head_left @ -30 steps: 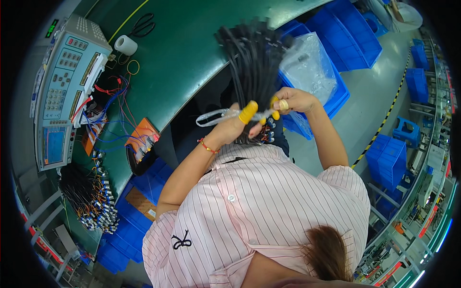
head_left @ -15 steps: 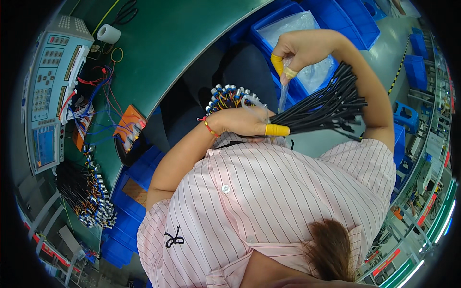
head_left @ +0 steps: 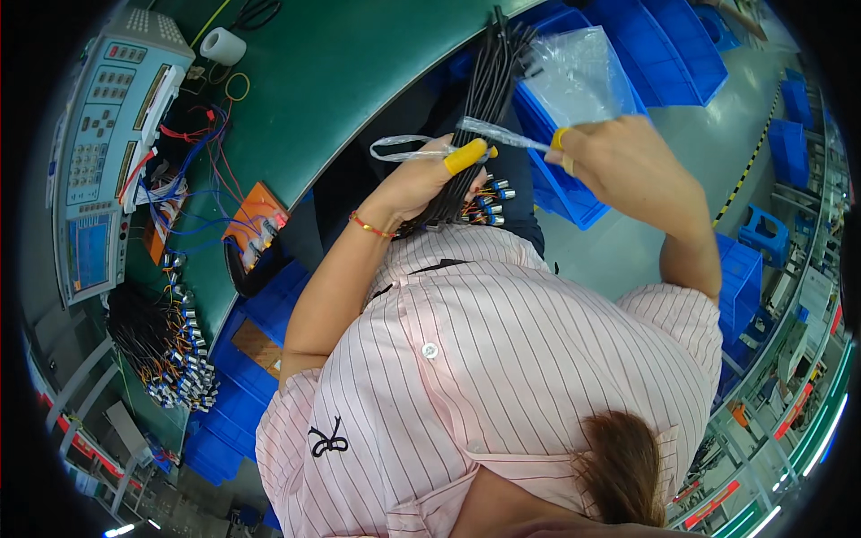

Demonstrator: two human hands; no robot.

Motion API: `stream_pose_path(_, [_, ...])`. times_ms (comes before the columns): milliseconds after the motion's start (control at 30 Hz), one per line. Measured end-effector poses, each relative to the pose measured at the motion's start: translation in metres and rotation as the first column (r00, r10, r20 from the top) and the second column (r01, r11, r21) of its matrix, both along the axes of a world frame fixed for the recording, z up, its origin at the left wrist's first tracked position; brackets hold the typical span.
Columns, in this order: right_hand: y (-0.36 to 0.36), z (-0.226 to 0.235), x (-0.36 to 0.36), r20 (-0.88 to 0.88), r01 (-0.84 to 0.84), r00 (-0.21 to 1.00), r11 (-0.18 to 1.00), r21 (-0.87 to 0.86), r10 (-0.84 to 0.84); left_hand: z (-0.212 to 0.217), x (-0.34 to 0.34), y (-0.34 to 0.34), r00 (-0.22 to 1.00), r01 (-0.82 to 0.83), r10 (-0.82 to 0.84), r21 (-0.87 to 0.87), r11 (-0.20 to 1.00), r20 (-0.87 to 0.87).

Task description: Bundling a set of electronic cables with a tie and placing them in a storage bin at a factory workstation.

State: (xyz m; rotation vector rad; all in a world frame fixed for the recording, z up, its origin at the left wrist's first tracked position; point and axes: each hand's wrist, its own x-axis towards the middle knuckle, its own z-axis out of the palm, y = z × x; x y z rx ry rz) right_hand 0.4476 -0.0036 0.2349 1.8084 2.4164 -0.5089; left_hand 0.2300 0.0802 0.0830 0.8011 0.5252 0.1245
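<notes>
My left hand point(head_left: 421, 184), a yellow cot on its thumb, is closed around a bundle of black cables point(head_left: 489, 81). The cables stand nearly upright in the picture, their free ends towards the table edge. Small silver-and-blue cylindrical parts point(head_left: 491, 204) with orange wires show at the bundle's lower end, partly hidden by the hand. A clear plastic strip point(head_left: 507, 134) crosses the cables just above my left thumb, and its loose end loops out on the left. To the right, my right hand point(head_left: 628, 166) pinches the strip's other end, which is stretched taut.
Blue bins point(head_left: 664, 45) stand at the upper right, one with clear plastic bags point(head_left: 583, 76) in it. On the green table point(head_left: 350, 54) are a bench instrument point(head_left: 99, 170), a white roll point(head_left: 222, 47), an orange fixture point(head_left: 256, 220) with wires, and another cable bundle point(head_left: 143, 332).
The bundle has swung from pointing right to pointing up, away from my body. My right hand has come down and to the right, drawing the strip across the cables.
</notes>
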Motion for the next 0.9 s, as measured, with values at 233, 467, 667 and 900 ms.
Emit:
stream_pose_path(233, [-0.041, -0.091, -0.037, -0.639, -0.073, 0.699, 0.857, -0.511, -0.321, -0.009, -0.002, -0.016, 0.989, -0.142, 0.139, -0.055, 0.988, -0.058])
stream_pose_path(467, [-0.027, -0.158, 0.038, -0.611, -0.241, 0.468, 0.573, -0.784, -0.639, 0.022, -0.015, -0.025, 0.994, 0.089, -0.061, 0.314, 0.945, -0.095])
stream_pose_path(667, [0.025, -0.143, 0.042, -0.715, -0.534, 0.515, 0.475, -0.699, -0.472, 0.02, -0.01, -0.04, 0.939, 0.297, -0.338, 0.657, 0.693, -0.067])
stream_pose_path(900, [0.077, -0.055, 0.043, -0.546, -0.428, 0.834, 0.531, -0.731, -0.081, 0.005, 0.008, -0.054, 0.893, 0.41, -0.365, 0.807, 0.425, -0.262])
